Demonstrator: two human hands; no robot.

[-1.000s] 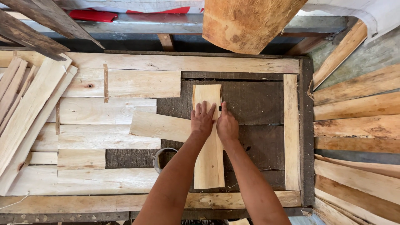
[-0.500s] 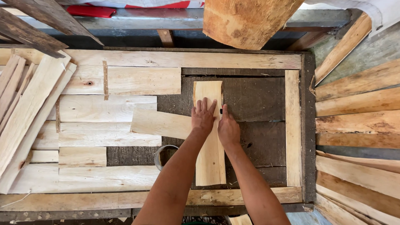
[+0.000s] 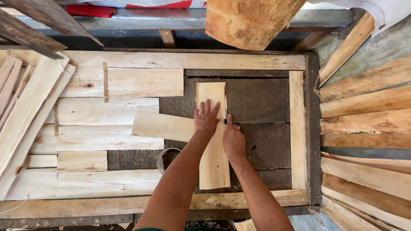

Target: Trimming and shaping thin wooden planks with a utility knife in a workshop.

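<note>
A pale upright plank (image 3: 212, 149) lies lengthwise on the dark worktop (image 3: 261, 100) inside a rectangular wooden frame (image 3: 297, 128), directly under a person's two hands. The left hand (image 3: 206, 119) presses flat on the plank's upper half, fingers spread and pointing away from the body, palm down. The right hand (image 3: 233, 139) rests just beside it at the plank's right edge, index finger extended along that edge and what looks like a small dark pencil (image 3: 225, 116) pinched at its tip; the grip itself is too small to make out. The hands sit close together, nearly touching, both forearms reaching up from the bottom of the view. A second, shorter board (image 3: 160, 125) lies crosswise, its right end tucked under the left hand's side of the plank. A small round tin (image 3: 165, 157) stands just left of the left forearm. Lighter boards (image 3: 107, 111) fill the frame's left half, and rough slabs (image 3: 364, 124) lie stacked to the right.
</note>
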